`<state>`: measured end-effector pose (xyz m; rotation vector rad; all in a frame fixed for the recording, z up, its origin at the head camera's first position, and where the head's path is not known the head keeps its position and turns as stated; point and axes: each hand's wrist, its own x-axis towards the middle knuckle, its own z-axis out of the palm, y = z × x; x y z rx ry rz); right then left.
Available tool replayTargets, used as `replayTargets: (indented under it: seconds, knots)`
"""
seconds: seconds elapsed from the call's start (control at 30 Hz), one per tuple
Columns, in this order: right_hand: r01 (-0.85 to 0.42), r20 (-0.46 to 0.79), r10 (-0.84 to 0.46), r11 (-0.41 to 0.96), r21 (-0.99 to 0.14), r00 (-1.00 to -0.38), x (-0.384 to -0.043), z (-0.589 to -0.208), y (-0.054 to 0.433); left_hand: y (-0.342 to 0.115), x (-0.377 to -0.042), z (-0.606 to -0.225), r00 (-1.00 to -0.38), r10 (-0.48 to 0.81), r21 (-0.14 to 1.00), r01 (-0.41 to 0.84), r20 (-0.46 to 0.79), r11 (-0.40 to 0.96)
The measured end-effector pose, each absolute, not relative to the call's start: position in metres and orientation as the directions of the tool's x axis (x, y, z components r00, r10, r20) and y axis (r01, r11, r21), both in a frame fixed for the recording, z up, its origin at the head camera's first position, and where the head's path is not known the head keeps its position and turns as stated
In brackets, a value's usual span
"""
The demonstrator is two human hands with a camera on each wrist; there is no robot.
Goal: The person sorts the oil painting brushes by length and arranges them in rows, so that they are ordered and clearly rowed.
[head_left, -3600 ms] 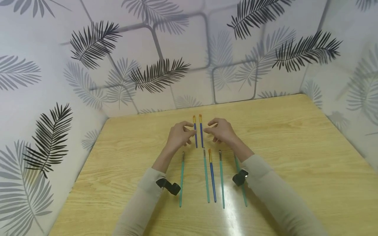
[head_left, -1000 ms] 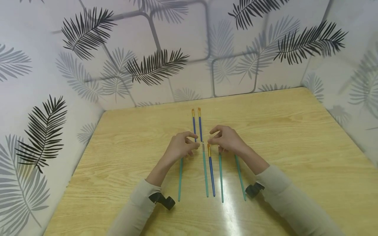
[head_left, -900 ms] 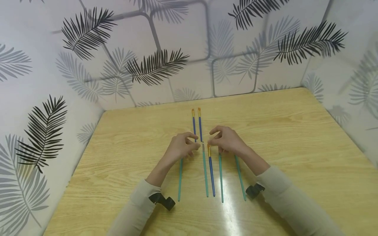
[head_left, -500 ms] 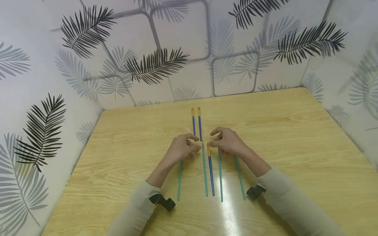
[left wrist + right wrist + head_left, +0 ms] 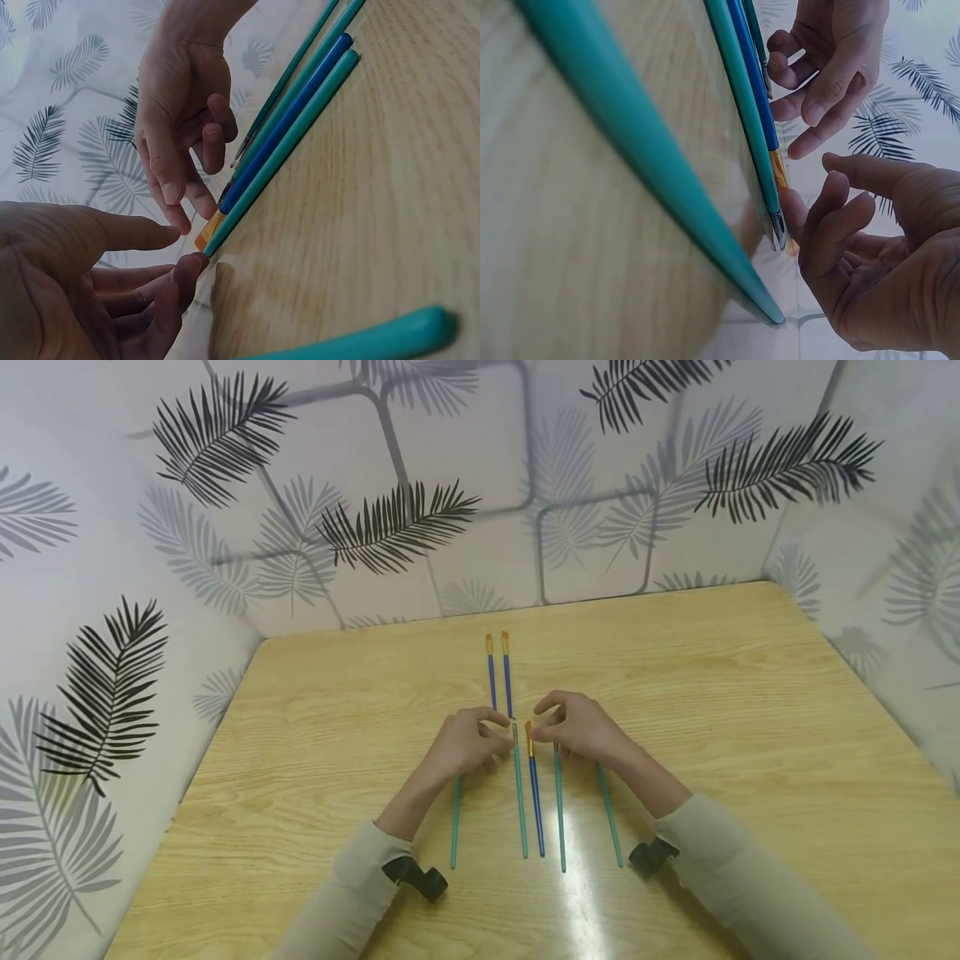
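My left hand (image 5: 467, 742) hovers by the bristle end of a teal paintbrush (image 5: 521, 802), thumb and forefinger apart, nothing between them. Opposite it, my right hand (image 5: 583, 729) has loosely bent fingers beside the tip of a blue paintbrush (image 5: 536, 802) and partly covers the top of another teal paintbrush (image 5: 560, 814). In the left wrist view, fingertips of both hands come close to the brush ends; whether they touch I cannot tell. One teal paintbrush (image 5: 456, 827) lies under the left hand's side, another teal paintbrush (image 5: 611, 822) under the right's.
Two blue paintbrushes (image 5: 507, 672) with orange bristles lie side by side farther back on the wooden table (image 5: 712, 693). Behind it stands a leaf-patterned wall (image 5: 465, 468). Each wrist carries a black camera (image 5: 417, 878).
From beside the two back blue brushes, both hands have come nearer the body, to the tips of the front row. In the last second they shift slightly nearer; the brushes keep their arrangement.
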<state>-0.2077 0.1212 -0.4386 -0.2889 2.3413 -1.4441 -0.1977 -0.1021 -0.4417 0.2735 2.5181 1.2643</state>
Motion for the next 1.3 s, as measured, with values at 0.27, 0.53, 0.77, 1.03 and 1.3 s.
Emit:
replayTargets:
  seconds: [0.27,0.53,0.77,1.03,1.3]
  knots:
    - [0.004,-0.206,-0.373,0.476,-0.880,-0.905,-0.204,-0.444,0.122,-0.101,-0.197,-0.444,-0.930,0.314,0.814,0.027,-0.193,0.581]
    - [-0.011,-0.210,-0.393,0.490,-0.872,-0.895,-0.199,-0.443,0.121,-0.098,-0.191,-0.446,-0.923,0.313,0.808,0.005,-0.222,0.589]
    - [-0.023,-0.218,-0.423,0.495,-0.868,-0.880,-0.195,-0.444,0.120,-0.097,-0.189,-0.447,-0.924,0.308,0.800,0.003,-0.228,0.601]
    - [-0.026,-0.228,-0.450,0.492,-0.870,-0.863,-0.190,-0.443,0.119,-0.096,-0.188,-0.447,-0.921,0.305,0.776,0.006,-0.241,0.631]
    - [-0.048,-0.225,-0.453,0.517,-0.855,-0.863,-0.185,-0.441,0.116,-0.092,-0.187,-0.445,-0.921,0.295,0.743,0.009,-0.255,0.669]
